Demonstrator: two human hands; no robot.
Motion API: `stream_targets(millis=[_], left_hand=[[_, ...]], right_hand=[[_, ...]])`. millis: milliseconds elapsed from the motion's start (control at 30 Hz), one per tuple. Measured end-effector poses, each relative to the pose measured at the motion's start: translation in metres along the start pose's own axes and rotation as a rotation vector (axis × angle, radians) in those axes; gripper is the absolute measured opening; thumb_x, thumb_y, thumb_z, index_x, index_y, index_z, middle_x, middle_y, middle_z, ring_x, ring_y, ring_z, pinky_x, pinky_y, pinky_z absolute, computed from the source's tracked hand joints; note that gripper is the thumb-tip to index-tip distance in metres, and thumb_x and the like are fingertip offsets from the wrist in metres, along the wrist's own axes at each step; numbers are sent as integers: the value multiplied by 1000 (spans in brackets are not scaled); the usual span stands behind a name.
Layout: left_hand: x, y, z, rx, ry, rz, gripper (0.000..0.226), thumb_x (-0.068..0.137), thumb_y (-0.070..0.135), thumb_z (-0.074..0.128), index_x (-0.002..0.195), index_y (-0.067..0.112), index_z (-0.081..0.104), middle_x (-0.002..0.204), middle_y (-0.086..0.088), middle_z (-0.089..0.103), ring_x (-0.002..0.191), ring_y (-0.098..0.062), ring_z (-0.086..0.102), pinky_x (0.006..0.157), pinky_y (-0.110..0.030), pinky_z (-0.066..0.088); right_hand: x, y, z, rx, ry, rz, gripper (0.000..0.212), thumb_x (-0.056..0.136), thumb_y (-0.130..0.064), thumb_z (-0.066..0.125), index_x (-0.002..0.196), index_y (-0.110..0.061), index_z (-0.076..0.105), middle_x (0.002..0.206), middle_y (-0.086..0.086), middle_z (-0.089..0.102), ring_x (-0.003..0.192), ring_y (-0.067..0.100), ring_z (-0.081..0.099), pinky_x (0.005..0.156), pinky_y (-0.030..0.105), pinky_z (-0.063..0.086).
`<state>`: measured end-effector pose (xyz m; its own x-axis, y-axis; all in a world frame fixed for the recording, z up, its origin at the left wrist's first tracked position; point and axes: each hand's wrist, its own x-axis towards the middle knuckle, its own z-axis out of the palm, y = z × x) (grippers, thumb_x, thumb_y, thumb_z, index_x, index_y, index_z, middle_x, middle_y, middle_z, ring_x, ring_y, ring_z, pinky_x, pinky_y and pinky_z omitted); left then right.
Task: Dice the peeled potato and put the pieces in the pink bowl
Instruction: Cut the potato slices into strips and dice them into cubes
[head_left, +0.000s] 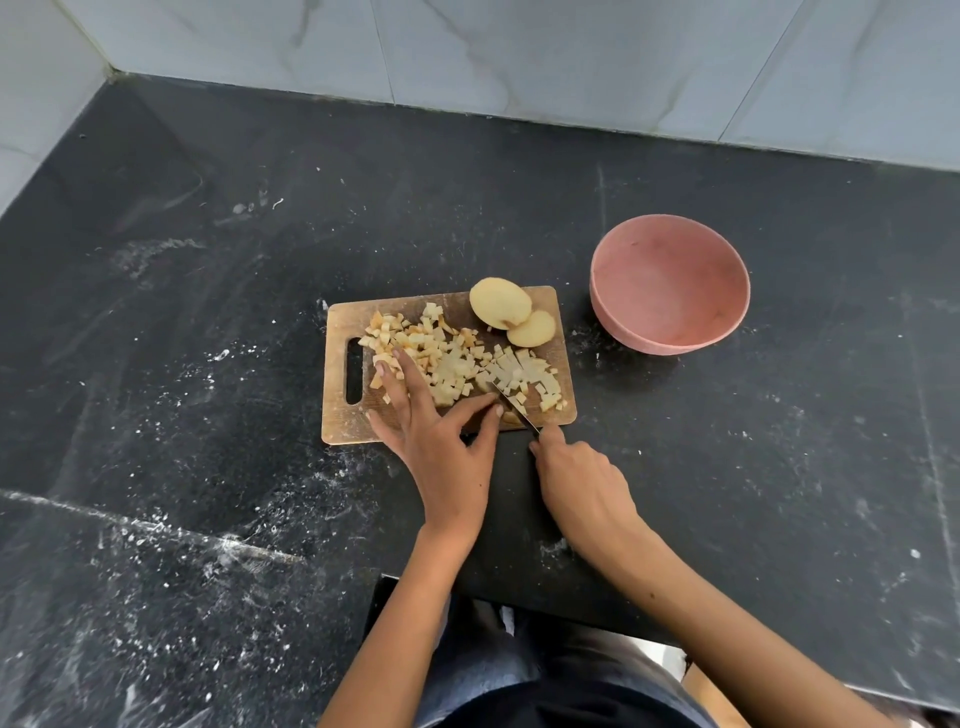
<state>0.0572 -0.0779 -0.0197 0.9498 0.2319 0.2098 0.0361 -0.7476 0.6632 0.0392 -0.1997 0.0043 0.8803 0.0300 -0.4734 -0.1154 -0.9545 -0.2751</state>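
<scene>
On the wooden cutting board (337, 421) a heap of diced potato (457, 364) lies spread out, with two uncut potato slices (511, 312) at the far edge. The left hand (441, 441) rests flat with fingers spread on the dice. The right hand (576, 478) grips a knife (514, 408), blade in the pieces. The pink bowl (670, 283) stands just beside the board on the dark counter (208, 312).

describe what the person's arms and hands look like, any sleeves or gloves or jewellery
Both arms are bare right up to the bottom edge of the picture, with no sleeves in view. The left hand and right hand wear no gloves, and no rings, watch or bracelets show on the fingers or wrists. The fingernails look short and unpainted, as far as the view tells.
</scene>
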Motion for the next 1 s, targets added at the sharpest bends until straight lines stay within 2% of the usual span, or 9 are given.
stream_targets(millis=[133,333,433,533,600,667,733,833,1000], left_hand=[[11,1,0,57,-5,52,3,79,25,76,78,27,75,158,-14,13,146,-30,-3,113,-62,-2],[10,-2,0,123,-6,100,4,81,25,74,80,28,75,158,-15,12,146,-26,-5,111,-65,1],[11,-3,1,137,-13,103,6,82,24,73,82,29,75,158,-15,11,147,-27,-5,111,-65,0],[11,-5,4,137,-19,112,6,82,23,73,84,29,75,158,-13,9,147,-31,0,111,-66,0],[12,-7,4,143,-21,128,6,82,23,73,84,28,75,157,-12,7,147,-32,1,110,-67,2],[12,-8,4,141,-20,120,5,83,24,73,85,28,75,158,-13,8,147,-31,0,110,-67,1],[11,-8,4,137,-20,105,4,83,24,72,85,27,75,158,-14,9,147,-32,-1,111,-65,-1],[12,-7,4,137,1,80,5,85,23,71,87,26,75,158,-15,11,147,-29,-5,112,-60,-6],[18,-7,-2,93,48,95,5,85,19,71,86,23,75,158,-17,14,146,-29,-5,114,-54,-9]], right_hand=[[0,1,0,-6,-11,-3,25,105,-28,26,114,-10,39,101,14,62,90,35,63,63,37,38],[1,5,-3,-34,-37,-19,18,104,-24,28,113,-11,38,96,13,62,87,35,62,61,36,37],[-4,11,-1,-42,-39,-28,11,104,-25,29,101,-15,32,77,4,51,73,29,57,59,36,37],[-10,19,-2,-38,-38,-10,20,104,-33,24,92,-17,27,67,-2,39,60,23,43,58,35,35],[-6,16,-5,-19,-24,3,21,104,-33,24,94,-15,30,73,3,48,66,28,51,59,35,36],[3,9,-9,-11,-17,4,18,104,-28,27,100,-13,37,90,12,59,83,36,60,62,36,37],[11,1,-13,11,-17,-8,14,103,-23,31,96,-13,39,95,14,60,89,36,61,63,36,38],[12,1,-22,120,-30,-67,21,103,-31,34,87,-18,41,84,5,51,85,32,59,65,34,38],[2,26,-34,254,38,-101,27,101,-37,36,82,-19,45,73,0,53,68,24,52,61,34,38]])
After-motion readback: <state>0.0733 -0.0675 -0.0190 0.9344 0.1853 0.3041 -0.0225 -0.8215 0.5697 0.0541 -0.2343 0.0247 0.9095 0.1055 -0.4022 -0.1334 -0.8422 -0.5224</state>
